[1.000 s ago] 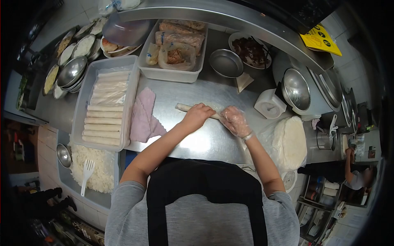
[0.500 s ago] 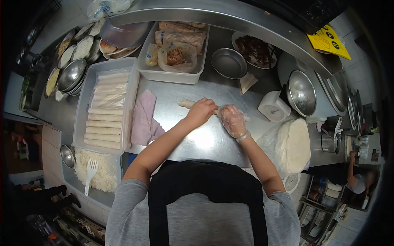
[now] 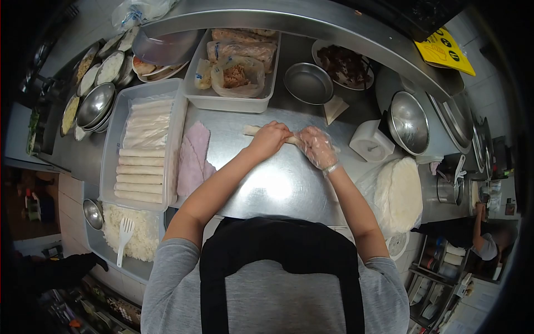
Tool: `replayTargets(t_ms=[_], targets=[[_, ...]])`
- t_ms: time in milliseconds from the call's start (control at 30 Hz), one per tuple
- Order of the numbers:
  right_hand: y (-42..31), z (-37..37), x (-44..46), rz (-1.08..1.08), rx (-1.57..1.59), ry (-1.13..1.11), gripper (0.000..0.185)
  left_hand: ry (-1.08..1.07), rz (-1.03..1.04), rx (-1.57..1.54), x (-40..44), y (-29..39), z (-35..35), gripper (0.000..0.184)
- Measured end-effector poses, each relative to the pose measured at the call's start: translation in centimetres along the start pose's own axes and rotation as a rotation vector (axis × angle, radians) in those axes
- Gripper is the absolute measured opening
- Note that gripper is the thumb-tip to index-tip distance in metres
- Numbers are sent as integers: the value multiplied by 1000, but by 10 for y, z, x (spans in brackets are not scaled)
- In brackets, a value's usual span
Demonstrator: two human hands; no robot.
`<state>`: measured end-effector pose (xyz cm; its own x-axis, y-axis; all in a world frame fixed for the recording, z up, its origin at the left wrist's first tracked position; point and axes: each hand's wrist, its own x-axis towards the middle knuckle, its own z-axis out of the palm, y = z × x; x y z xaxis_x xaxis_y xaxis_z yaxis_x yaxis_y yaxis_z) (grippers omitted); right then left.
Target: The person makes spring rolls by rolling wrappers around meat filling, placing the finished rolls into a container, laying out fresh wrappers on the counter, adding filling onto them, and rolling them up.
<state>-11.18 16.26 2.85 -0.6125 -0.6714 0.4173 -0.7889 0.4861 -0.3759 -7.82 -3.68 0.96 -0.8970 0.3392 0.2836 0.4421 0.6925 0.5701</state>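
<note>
On the steel counter lies a pale, long spring roll (image 3: 251, 130), placed crosswise in front of me. My left hand (image 3: 271, 139), bare, curls over its left part with the fingers closed. My right hand (image 3: 317, 147) wears a clear plastic glove and closes round the right part. Between the two hands a short stretch of the roll shows; its right end is hidden by the glove. To the left, a plastic bin (image 3: 179, 117) holds several similar rolls (image 3: 140, 175), some under plastic film. A folded pink cloth (image 3: 193, 161) rests beside that bin.
A stack of round wrappers (image 3: 397, 195) in plastic stands right. Behind are a steel bowl (image 3: 309, 83), a triangular wrapper piece (image 3: 335, 109), a white scale (image 3: 371, 142) and a tub of bagged fillings (image 3: 228, 103). Rice (image 3: 142, 228) fills a tray at left. Another person (image 3: 486, 245) works far right.
Both hands have shifted slightly away from me with the roll, and the right glove has turned a little. The roll's left end sits slightly farther from me.
</note>
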Motion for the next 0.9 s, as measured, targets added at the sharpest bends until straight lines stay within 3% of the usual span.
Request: replayTargets(t_ms=[67,233,367,500,567,633,667,767,833,900], targets=[[12,5,1,90,209,-89,10,-12,-11,2,-1,4,-1,18],[-20,6,-20,29,150,-69,9,0,-9,39,-39,20,1,21],[-63,12,-52,-13,90,8,6,137,46,143,-97,51,5,26],[-68,18,-72,-8,178,-6,6,96,59,179,-121,59,8,28],[-53,9,-68,81,481,-5,7,77,57,116,-113,52,1,29],[-46,-20,-63,196,465,-8,15,-77,-19,22,-96,42,-10,29],[-44,-36,-61,296,383,93,18,-108,-24,102,-86,37,-14,29],[-35,-66,-72,416,258,271,22,35,-29,330,-53,43,-15,29],[-30,-77,-84,433,221,348,23,39,-5,285,-30,52,5,31],[-30,-82,-103,529,202,320,23,-165,-5,156,-8,83,22,32]])
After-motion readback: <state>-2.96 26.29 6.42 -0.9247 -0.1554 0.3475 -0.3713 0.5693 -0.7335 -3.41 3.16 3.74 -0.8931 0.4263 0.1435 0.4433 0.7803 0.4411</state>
